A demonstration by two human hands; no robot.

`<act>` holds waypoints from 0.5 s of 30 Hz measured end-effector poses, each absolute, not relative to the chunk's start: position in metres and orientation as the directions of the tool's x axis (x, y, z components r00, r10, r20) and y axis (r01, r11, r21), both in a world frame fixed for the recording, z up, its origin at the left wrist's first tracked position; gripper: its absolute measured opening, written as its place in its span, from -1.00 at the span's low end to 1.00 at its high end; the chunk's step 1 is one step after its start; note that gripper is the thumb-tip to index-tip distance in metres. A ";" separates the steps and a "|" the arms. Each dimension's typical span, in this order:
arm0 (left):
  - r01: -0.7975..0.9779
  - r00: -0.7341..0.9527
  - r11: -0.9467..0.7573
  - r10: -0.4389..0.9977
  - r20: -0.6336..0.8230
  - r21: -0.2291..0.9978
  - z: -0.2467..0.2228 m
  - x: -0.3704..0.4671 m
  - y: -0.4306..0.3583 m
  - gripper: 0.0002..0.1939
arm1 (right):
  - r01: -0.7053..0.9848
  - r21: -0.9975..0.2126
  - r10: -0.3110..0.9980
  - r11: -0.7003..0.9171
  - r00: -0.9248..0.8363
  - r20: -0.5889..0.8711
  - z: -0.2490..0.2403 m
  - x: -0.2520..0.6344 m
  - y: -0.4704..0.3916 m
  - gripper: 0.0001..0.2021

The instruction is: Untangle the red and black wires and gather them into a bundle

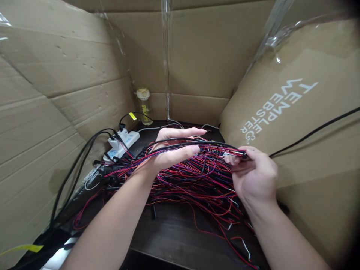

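Observation:
My left hand [174,148] is open, with thumb and fingers stretched out to the right. A strand of black and red wires [209,146] passes between its thumb and fingers. At the right, my right hand [254,168] is closed, its thumb and fingertips pinching the right end of that strand. Small white and black end pieces show at those fingertips, too small to make out. Beneath both hands spreads a large tangled pile of red, black and purple wires [194,187] on the dark table.
A white power strip [123,142] with black plugs lies left of the pile. A clear bottle [144,108] with a yellowish lid stands at the back. Cardboard walls [197,56] enclose the table, and a black cable [315,131] crosses the right panel.

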State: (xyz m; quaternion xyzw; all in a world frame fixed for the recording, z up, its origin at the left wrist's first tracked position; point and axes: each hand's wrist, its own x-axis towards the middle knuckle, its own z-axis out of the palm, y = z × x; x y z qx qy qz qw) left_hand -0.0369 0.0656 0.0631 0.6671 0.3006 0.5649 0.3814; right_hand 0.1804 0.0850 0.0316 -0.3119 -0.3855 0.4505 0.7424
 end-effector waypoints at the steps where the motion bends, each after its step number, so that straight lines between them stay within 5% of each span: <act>1: -0.026 0.172 -0.530 0.833 0.526 0.848 0.063 -0.037 0.066 -0.61 | -0.430 -0.802 0.904 0.415 0.293 0.310 0.032 0.181 0.084 -0.84; 15: -0.074 0.268 -0.545 0.796 0.543 0.835 0.070 -0.034 0.067 -0.53 | -0.344 -0.752 0.816 0.562 0.381 0.435 0.036 0.180 0.077 -0.85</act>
